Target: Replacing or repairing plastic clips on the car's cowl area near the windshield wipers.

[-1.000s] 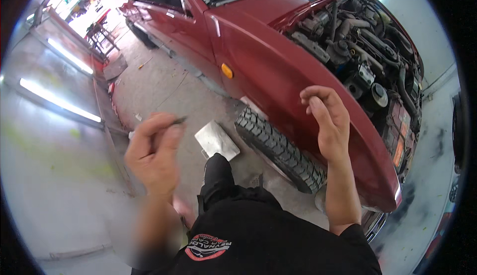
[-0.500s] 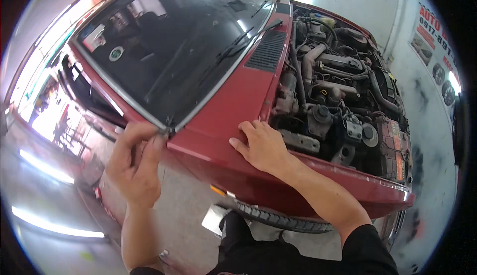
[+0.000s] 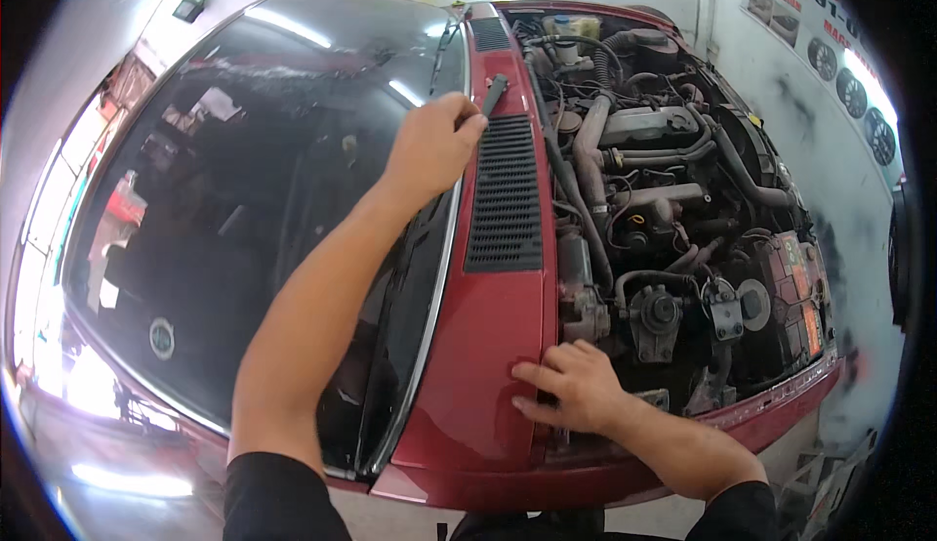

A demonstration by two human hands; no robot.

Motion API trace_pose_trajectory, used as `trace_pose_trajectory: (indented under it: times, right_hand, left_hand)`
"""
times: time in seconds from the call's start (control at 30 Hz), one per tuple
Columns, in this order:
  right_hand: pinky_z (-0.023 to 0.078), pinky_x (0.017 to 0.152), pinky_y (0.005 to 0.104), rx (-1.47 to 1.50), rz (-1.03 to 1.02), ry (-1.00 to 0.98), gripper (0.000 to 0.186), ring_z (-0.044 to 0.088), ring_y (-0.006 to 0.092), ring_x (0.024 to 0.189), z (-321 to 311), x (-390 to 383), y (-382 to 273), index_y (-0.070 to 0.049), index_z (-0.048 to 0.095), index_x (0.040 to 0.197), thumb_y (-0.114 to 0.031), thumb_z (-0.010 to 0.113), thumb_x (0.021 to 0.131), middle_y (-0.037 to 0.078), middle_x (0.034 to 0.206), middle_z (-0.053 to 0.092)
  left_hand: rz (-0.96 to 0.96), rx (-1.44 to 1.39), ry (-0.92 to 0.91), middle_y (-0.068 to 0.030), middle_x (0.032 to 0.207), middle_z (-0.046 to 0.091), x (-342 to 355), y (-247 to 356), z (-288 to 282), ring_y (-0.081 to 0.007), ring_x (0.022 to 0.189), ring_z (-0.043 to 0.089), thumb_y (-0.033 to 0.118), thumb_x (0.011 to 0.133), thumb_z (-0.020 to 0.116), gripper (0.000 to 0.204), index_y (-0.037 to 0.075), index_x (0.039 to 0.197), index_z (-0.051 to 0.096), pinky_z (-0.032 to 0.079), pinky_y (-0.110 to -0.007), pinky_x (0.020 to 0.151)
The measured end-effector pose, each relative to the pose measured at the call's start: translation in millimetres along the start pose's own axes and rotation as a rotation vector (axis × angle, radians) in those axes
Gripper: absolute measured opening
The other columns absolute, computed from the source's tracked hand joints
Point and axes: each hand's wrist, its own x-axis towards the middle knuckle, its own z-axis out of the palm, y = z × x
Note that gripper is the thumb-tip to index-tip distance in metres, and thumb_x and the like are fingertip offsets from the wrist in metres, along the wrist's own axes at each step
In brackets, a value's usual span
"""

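Observation:
My left hand (image 3: 434, 145) reaches across the windshield (image 3: 264, 150) with its fingers closed on a dark windshield wiper arm (image 3: 495, 95). The arm's pivot end sits on the red cowl panel (image 3: 488, 346), and my fingers hide part of its length. Beneath and beside the fingertips lies the black slatted vent grille (image 3: 505, 204). My right hand (image 3: 576, 390) rests at the engine-side edge of the cowl panel, fingers apart and holding nothing. Chrome trim (image 3: 436, 312) runs along the base of the glass.
To the right is the exposed engine bay with its engine (image 3: 644, 141), hoses and a battery (image 3: 795, 282). The red fender (image 3: 761, 419) stands between my body and the bay. A wall with a printed banner (image 3: 810, 23) rises at the far right.
My left hand has left the windshield's lower near corner and moved far across to the wiper arm by the grille. My right hand stays at the bay's edge. The view has shifted over the car.

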Motion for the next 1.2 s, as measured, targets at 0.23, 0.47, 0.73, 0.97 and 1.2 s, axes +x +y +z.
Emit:
trace_pose_trajectory:
  times: [0.23,0.47,0.73,0.97,1.2]
  right_hand:
    - [0.047,0.069,0.0366,0.048,-0.012,0.005,0.037,0.06,0.0196,0.074,-6,-1,23,-0.024,0.074,0.118,-0.046,0.081,0.09,0.001,0.085,0.055]
    - [0.047,0.07,0.0357,0.214,0.009,-0.062,0.04,0.059,0.0191,0.076,-4,0,41,-0.024,0.07,0.128,-0.046,0.076,0.096,0.0,0.085,0.054]
    - [0.048,0.068,0.034,0.223,0.022,-0.024,0.043,0.058,0.0186,0.075,1,0,45,-0.025,0.069,0.13,-0.046,0.078,0.094,0.0,0.085,0.054]
    - [0.043,0.064,0.0327,0.26,0.024,0.021,0.045,0.055,0.0175,0.068,5,1,47,-0.026,0.069,0.129,-0.044,0.083,0.091,-0.001,0.081,0.053]
    - [0.046,0.066,0.0345,0.295,0.037,-0.01,0.04,0.056,0.0193,0.072,4,-2,47,-0.023,0.07,0.128,-0.043,0.077,0.095,0.0,0.084,0.053]
  left_hand:
    - [0.115,0.261,-0.094,-0.0165,0.104,0.075,94,-74,130,-0.0376,0.112,0.067,0.03,0.094,0.073,0.025,0.007,0.101,0.08,0.05,-0.049,0.102]
    - [0.076,0.262,-0.21,-0.012,0.112,0.072,133,-93,158,-0.0372,0.117,0.061,0.028,0.095,0.073,0.022,0.008,0.099,0.081,0.047,-0.05,0.104]
    - [0.04,0.291,-0.221,-0.0059,0.115,0.07,129,-89,168,-0.0306,0.125,0.057,0.029,0.093,0.075,0.021,0.01,0.098,0.083,0.04,-0.051,0.107]
    - [0.039,0.335,-0.244,-0.0051,0.115,0.07,128,-88,170,-0.0296,0.126,0.056,0.029,0.092,0.077,0.022,0.01,0.1,0.084,0.038,-0.052,0.107]
    - [0.08,0.371,-0.281,-0.0047,0.113,0.071,127,-85,171,-0.0289,0.125,0.058,0.028,0.092,0.077,0.021,0.009,0.1,0.083,0.038,-0.052,0.106]
